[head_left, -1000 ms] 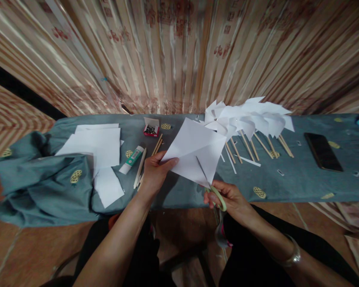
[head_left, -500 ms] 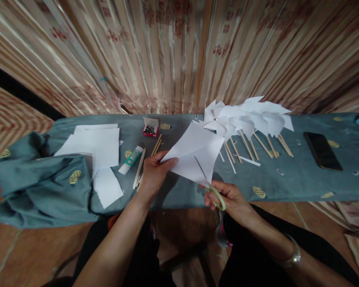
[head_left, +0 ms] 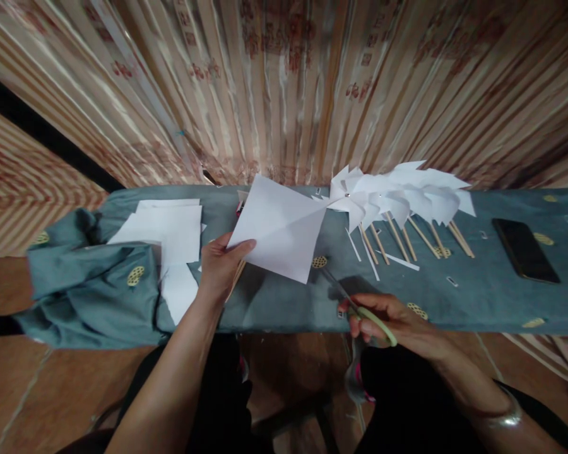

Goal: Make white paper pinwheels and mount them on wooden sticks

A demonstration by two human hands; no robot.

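Between thumb and fingers, my left hand pinches the left corner of a square sheet of white paper, held above the cloth-covered table. My right hand grips green-handled scissors by their handles, low and to the right of the sheet. Their blades point up and left, apart from the paper, and look closed. Part of a red box peeks out behind the sheet. Thin wooden sticks show partly beneath my left hand.
Several white paper pinwheels on sticks lie in an overlapping row at the back right. Paper strips lie before them, and a black phone is farther right. White sheets rest at left beside bunched cloth.
The scissors have come away from the paper, moving right and down with my right hand. My left hand has shifted the sheet left, where it now covers the glue tube and most of the red box.
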